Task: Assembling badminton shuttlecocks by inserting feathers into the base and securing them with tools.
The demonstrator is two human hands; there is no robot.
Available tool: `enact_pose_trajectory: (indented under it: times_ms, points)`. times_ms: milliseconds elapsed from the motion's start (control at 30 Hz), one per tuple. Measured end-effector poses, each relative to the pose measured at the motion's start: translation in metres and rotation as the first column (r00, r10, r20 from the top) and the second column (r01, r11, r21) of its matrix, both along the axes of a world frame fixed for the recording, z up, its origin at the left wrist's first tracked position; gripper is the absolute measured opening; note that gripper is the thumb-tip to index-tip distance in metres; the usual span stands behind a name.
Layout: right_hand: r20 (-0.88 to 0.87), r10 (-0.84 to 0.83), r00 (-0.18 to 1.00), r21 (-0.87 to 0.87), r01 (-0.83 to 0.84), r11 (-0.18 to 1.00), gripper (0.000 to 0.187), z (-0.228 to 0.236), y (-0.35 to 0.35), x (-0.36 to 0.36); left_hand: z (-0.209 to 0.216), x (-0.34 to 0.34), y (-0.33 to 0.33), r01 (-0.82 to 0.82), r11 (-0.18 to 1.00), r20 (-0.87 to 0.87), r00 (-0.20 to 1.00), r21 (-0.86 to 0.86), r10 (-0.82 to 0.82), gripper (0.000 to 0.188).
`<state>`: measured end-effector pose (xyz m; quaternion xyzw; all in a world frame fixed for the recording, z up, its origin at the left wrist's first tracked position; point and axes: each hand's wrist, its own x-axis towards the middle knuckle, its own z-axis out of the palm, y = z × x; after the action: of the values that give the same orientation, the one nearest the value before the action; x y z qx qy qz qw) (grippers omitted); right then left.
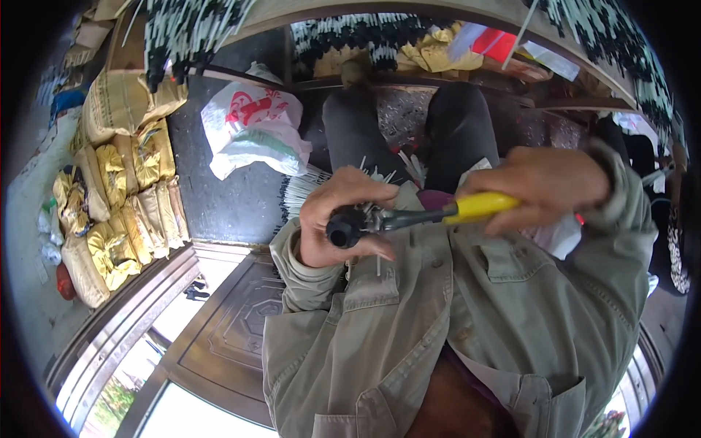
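Observation:
My right hand (537, 182) is closed round the yellow handle of a hand tool (478, 206). Its dark shaft runs left to a metal part beside my other hand; the exact kind of tool cannot be made out. My left hand (321, 208) grips a black piece with a round, hollow-looking end (347, 228) between thumb and fingers, where it meets the tool's metal end. Thin white sticks (303, 191) lie in a bundle next to my left wrist, and a few more poke up behind that hand, over my lap.
A white plastic bag with red print (252, 120) lies on the dark floor (219, 201) to the left. Beyond it are stacked brown and yellow paper-wrapped packs (117, 212). Many white sticks with black ends hang over a curved wooden edge (409, 11) ahead. A brown panelled door (234, 336) stands lower left.

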<state>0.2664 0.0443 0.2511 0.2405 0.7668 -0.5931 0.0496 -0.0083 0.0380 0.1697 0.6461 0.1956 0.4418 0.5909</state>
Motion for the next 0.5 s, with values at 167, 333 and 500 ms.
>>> enact_pose_trajectory:
  times_ms: [167, 333, 500]
  points:
    - [-0.101, -0.157, 0.982, -0.035, 0.154, 0.987, 0.062, -0.001, 0.003, 0.000, -0.004, 0.000, 0.002, -0.007, 0.996, 0.014, 1.000, -0.093, 0.008, 0.059]
    - [-0.086, -0.220, 0.972, 0.767, 0.205, 0.608, 0.061, -0.002, -0.022, -0.015, -0.006, 0.003, 0.002, -0.111, 0.993, -0.008, 0.994, -0.049, 0.111, 0.059]
    - [0.046, -0.157, 0.987, -0.460, 0.160, 0.874, 0.047, -0.009, 0.005, 0.004, 0.003, 0.003, 0.010, 0.007, 0.998, -0.061, 0.998, -0.066, -0.011, 0.059]
